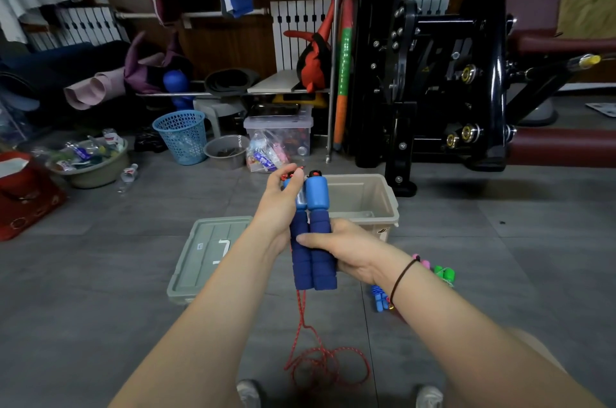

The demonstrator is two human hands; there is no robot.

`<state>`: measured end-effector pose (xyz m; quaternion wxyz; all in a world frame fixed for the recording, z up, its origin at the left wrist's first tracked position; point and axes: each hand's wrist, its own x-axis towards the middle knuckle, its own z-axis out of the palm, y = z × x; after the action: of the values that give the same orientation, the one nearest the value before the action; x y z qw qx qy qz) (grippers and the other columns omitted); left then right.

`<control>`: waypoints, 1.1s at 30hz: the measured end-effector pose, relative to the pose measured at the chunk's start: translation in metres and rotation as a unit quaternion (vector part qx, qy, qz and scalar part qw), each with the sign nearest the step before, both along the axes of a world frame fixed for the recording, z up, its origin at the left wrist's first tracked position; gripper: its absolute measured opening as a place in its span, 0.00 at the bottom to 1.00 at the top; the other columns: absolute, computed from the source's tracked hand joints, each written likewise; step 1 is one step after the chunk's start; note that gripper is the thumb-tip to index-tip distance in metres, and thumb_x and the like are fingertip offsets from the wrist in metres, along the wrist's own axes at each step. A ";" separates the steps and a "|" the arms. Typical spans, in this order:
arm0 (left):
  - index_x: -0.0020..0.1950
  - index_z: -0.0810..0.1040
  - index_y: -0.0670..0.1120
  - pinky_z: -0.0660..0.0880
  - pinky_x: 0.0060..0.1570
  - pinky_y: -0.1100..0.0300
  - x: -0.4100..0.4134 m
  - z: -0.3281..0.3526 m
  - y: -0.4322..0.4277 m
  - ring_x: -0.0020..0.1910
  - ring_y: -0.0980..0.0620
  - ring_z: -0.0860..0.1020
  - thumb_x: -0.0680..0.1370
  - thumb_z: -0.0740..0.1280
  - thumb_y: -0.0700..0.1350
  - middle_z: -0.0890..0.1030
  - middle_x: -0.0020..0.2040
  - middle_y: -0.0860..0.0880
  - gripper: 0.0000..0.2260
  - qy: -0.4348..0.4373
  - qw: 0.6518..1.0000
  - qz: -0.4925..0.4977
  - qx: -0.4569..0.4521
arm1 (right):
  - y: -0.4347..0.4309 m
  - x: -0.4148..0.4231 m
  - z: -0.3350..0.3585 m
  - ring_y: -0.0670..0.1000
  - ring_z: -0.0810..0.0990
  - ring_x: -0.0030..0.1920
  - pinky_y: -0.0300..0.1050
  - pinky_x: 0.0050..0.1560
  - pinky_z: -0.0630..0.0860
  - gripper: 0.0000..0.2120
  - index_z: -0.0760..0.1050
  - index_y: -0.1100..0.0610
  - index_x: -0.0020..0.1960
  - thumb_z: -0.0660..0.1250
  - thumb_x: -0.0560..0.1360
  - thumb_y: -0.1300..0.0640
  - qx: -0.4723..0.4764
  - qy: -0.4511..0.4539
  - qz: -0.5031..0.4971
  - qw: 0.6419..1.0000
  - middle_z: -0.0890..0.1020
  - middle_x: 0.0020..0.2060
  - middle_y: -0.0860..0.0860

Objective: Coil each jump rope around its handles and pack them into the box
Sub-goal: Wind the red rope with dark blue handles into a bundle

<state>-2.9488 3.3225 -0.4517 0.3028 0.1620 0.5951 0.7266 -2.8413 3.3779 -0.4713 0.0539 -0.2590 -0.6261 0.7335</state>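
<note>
Red rope point(320, 364) in loose loops on floor by shoes, running up to paired blue handles point(315, 261). Right hand point(346, 249) wraps foam grips. Left hand point(283, 197) curls round handle tops. Lid point(206, 254) flat on floor, left. Beige box point(383, 207) open, just beyond handles. More handles point(380, 301) on floor beside right wrist. Farther: basin point(96, 174) holding bottles, blue basket point(181, 135), clear tub point(280, 127) of bright oddments. Grey tiles run wide between lid and basin.
</note>
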 end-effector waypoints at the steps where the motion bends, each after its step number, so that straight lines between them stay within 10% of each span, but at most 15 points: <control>1: 0.56 0.74 0.56 0.78 0.52 0.49 0.000 -0.001 0.000 0.48 0.50 0.77 0.79 0.64 0.52 0.78 0.54 0.50 0.06 -0.005 1.000 -0.008 -0.006 | 0.001 0.000 0.000 0.55 0.81 0.51 0.55 0.59 0.76 0.13 0.76 0.62 0.57 0.69 0.74 0.63 -0.002 -0.004 0.001 1.000 0.82 0.49 0.56; 7: 0.70 0.60 0.62 0.65 0.68 0.47 -0.001 -0.004 0.004 0.66 0.49 0.70 0.63 0.65 0.72 0.67 0.69 0.50 0.38 0.103 0.989 0.057 -0.086 | 0.013 0.000 0.003 0.55 0.81 0.48 0.52 0.56 0.78 0.14 0.76 0.66 0.57 0.70 0.73 0.64 -0.043 0.047 -0.058 0.996 0.82 0.49 0.59; 10: 0.61 0.67 0.57 0.67 0.66 0.43 0.000 0.000 0.000 0.62 0.46 0.72 0.67 0.65 0.70 0.71 0.60 0.51 0.28 0.074 0.992 0.056 -0.090 | 0.021 -0.001 0.007 0.55 0.81 0.47 0.52 0.55 0.77 0.16 0.75 0.66 0.59 0.70 0.73 0.62 -0.055 0.087 -0.118 0.988 0.82 0.51 0.60; 16: 0.61 0.71 0.44 0.79 0.46 0.49 0.016 0.000 -0.007 0.54 0.46 0.81 0.69 0.69 0.56 0.81 0.58 0.43 0.25 0.011 0.966 -0.248 -0.070 | 0.033 0.004 0.020 0.46 0.81 0.41 0.35 0.38 0.79 0.15 0.75 0.61 0.60 0.68 0.74 0.59 -0.021 0.109 -0.134 0.985 0.82 0.46 0.54; 24: 0.55 0.78 0.43 0.78 0.56 0.55 0.011 -0.004 -0.014 0.54 0.48 0.81 0.76 0.69 0.41 0.83 0.54 0.43 0.09 0.076 0.942 -0.301 -0.131 | 0.032 0.011 0.019 0.52 0.80 0.51 0.50 0.57 0.76 0.16 0.75 0.60 0.59 0.69 0.74 0.56 0.027 0.112 -0.080 0.990 0.82 0.50 0.54; 29: 0.54 0.78 0.40 0.80 0.49 0.57 0.011 -0.006 -0.018 0.49 0.49 0.82 0.75 0.69 0.38 0.84 0.48 0.44 0.09 0.070 0.919 -0.351 -0.165 | 0.041 0.012 0.029 0.55 0.79 0.53 0.56 0.60 0.75 0.27 0.74 0.60 0.61 0.71 0.66 0.48 -0.134 0.207 -0.119 0.962 0.81 0.50 0.55; 33: 0.52 0.78 0.41 0.80 0.45 0.60 0.016 -0.007 -0.019 0.45 0.52 0.83 0.75 0.68 0.35 0.85 0.44 0.48 0.07 0.064 0.895 -0.400 -0.189 | 0.045 0.021 0.037 0.53 0.83 0.47 0.47 0.44 0.81 0.27 0.75 0.65 0.61 0.68 0.68 0.50 -0.167 0.206 -0.117 0.957 0.82 0.49 0.58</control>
<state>-2.9324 3.3032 -0.4583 0.5541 0.3720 0.6242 0.4062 -2.8204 3.4234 -0.4347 0.2231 -0.1796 -0.4351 0.8537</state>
